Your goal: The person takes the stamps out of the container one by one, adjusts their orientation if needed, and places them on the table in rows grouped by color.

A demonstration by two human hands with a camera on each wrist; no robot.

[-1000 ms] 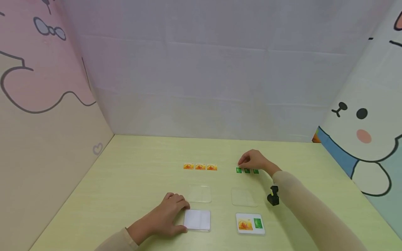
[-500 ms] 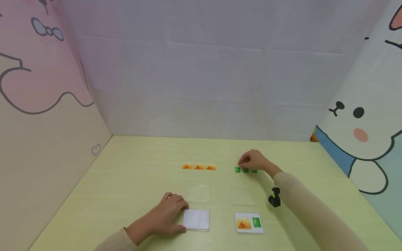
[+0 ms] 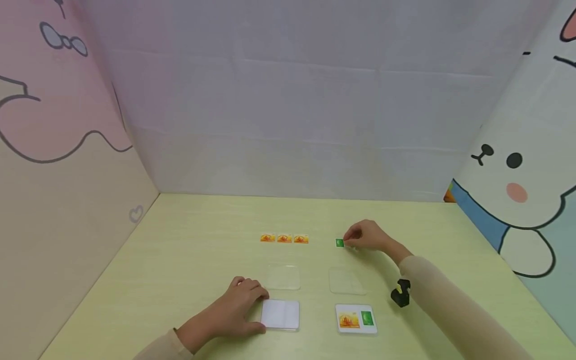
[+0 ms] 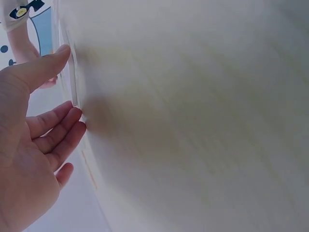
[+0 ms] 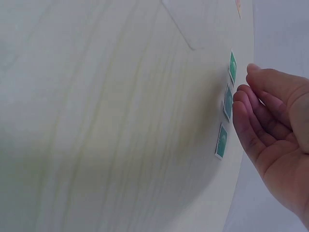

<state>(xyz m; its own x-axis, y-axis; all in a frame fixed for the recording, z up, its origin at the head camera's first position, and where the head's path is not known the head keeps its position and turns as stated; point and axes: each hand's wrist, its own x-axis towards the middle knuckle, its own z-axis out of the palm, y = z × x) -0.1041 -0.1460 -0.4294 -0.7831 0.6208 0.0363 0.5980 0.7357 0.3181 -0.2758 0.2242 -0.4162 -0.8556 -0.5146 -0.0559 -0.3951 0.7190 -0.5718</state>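
My left hand (image 3: 236,310) holds a flat white rectangular case (image 3: 281,315) at its left side, thumb at the near edge and fingers at the far edge. Seen edge-on in the left wrist view, the case (image 4: 72,79) stands between thumb and fingertips. Farther off, my right hand (image 3: 366,235) hovers low over a row of small green stamp-like pieces (image 3: 339,242), covering all but the leftmost in the head view. In the right wrist view, three green pieces (image 5: 221,141) lie on the table; thumb and fingers are bent and parted beside the middle one, with nothing visibly held.
Three orange-yellow pictured pieces (image 3: 284,238) lie in a row left of the green ones. Two transparent covers (image 3: 284,277) lie nearer. A white case (image 3: 356,319) bearing one orange and one green piece lies front right. Fabric walls (image 3: 288,100) enclose the table (image 3: 193,220).
My right hand has shifted slightly right and nearer along the green row, now hiding two pieces. The left hand keeps its grip on the white case. The head view has drifted slightly.
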